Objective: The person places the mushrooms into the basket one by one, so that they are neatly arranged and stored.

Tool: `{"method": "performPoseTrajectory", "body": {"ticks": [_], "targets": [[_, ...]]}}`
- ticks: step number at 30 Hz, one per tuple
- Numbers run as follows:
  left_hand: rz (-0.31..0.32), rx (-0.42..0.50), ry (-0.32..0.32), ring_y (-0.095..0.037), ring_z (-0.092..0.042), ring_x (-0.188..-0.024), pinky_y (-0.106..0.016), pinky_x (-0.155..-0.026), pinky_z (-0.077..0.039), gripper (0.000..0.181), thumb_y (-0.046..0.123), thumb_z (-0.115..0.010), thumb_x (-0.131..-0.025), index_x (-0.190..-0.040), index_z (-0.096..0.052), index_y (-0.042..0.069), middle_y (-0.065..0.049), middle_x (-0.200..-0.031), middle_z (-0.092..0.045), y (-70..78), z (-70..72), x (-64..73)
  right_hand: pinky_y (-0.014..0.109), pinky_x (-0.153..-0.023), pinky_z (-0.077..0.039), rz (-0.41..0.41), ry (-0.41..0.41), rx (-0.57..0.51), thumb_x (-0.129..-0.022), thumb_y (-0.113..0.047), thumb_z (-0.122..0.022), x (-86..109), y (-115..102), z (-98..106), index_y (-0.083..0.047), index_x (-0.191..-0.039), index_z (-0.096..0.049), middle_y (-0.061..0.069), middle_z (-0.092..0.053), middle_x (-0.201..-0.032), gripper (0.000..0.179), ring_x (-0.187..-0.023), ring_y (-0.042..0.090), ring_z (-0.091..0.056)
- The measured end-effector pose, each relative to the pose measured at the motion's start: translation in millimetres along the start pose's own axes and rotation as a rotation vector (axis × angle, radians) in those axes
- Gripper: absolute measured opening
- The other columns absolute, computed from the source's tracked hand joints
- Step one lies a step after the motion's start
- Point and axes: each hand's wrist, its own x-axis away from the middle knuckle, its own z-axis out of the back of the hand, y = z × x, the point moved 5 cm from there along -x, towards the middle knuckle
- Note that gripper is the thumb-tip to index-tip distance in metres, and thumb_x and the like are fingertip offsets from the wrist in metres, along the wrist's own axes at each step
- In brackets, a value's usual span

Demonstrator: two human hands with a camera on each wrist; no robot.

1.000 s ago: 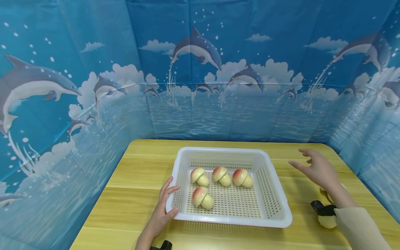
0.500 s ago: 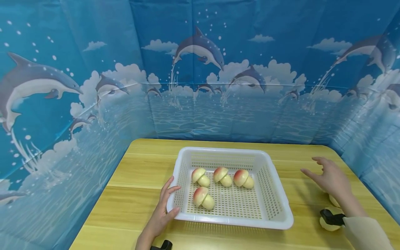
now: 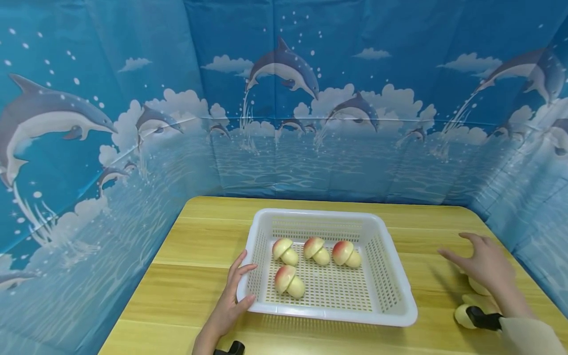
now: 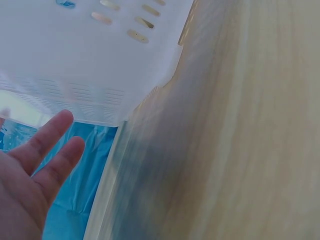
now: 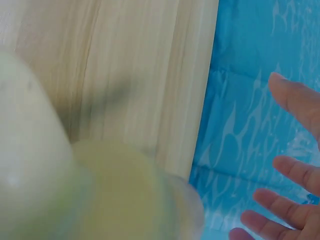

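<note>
A white slotted plastic basket holds several toy mushrooms, one of them a yellow mushroom with a reddish cap near the front left. My left hand rests at the basket's left rim, fingers spread and thumb at the front corner. To the right, my right hand hovers with thumb and fingers apart, nothing between them. Below its wrist lie more pale yellow mushroom pieces, partly hidden by the arm. The right wrist view shows large, blurred, pale yellow round shapes beside the spread fingers.
The wooden table carries the basket in its middle. Blue dolphin-print curtains hang behind it and along both sides. Black straps with camera mounts sit on the wrists.
My right hand has moved right and toward me, lower over the pale mushrooms. The left hand and the basket have stayed where they were.
</note>
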Motion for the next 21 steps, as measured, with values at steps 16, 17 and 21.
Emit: {"method": "performPoseTrajectory", "body": {"ticks": [16, 17, 21], "targets": [[-0.012, 0.006, -0.003, -0.036, -0.021, -0.133, -0.041, -0.089, -0.044, 0.057, 0.012, -0.053, -0.085, -0.14, -0.038, 0.014, -0.003, -0.157, 0.0, 1.9, -0.4, -0.3, 0.071, -0.082, -0.027, -0.222, -0.006, 0.048, -0.08, -0.064, -0.059, 13.9, 39, -8, 0.02, -0.134, -0.027, 0.05, -0.02, -0.125, 0.105, -0.109, 0.065, -0.021], [-0.011, 0.006, -0.004, -0.036, -0.021, -0.133, -0.041, -0.089, -0.043, 0.057, 0.012, -0.053, -0.085, -0.14, -0.038, 0.014, -0.003, -0.157, 0.0, 1.9, -0.3, -0.4, 0.071, -0.082, -0.027, -0.235, -0.015, 0.044, -0.08, -0.064, -0.059, 14.6, 41, -9, 0.02, -0.134, -0.025, 0.051, -0.018, -0.126, 0.106, -0.11, 0.065, -0.02], [-0.009, 0.004, -0.001, -0.035, -0.021, -0.133, -0.04, -0.09, -0.043, 0.057, 0.012, -0.054, -0.085, -0.14, -0.038, 0.014, -0.002, -0.157, -0.001, 1.5, 0.3, -0.2, 0.072, -0.081, -0.026, -0.271, -0.044, 0.021, -0.079, -0.065, -0.059, 14.9, 48, -14, 0.02, -0.136, -0.021, 0.053, -0.012, -0.128, 0.109, -0.112, 0.067, -0.015]]}}
